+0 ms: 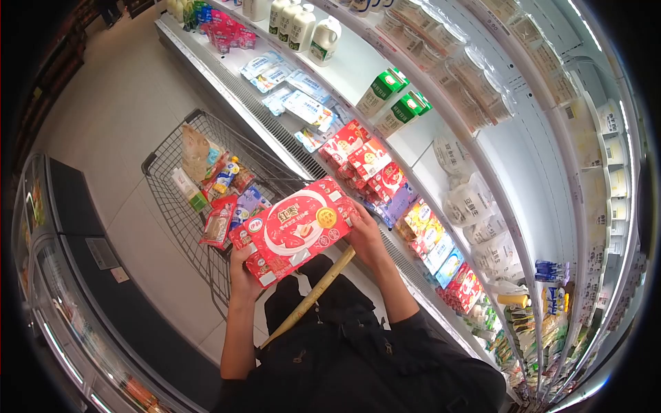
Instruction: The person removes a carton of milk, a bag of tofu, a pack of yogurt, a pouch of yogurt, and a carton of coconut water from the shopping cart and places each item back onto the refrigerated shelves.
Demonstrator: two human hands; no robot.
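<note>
I hold a red multipack of yogurt (296,227) flat in front of me with both hands. My left hand (242,270) grips its near left end from below. My right hand (365,234) clasps its right edge, next to the chiller shelf. The pack's printed face, with a white oval and a gold seal, points up at me. More red packs of the same kind (365,162) are stacked on the shelf just beyond it. The pack hovers over the near right corner of a wire shopping cart (172,148).
The cart holds several snack bags and bottles (217,189). An open refrigerated shelf (427,138) runs along the right with milk bottles, green cartons and white bags. A glass-topped freezer chest (55,275) lines the left. A tan strap (310,299) crosses my dark jacket.
</note>
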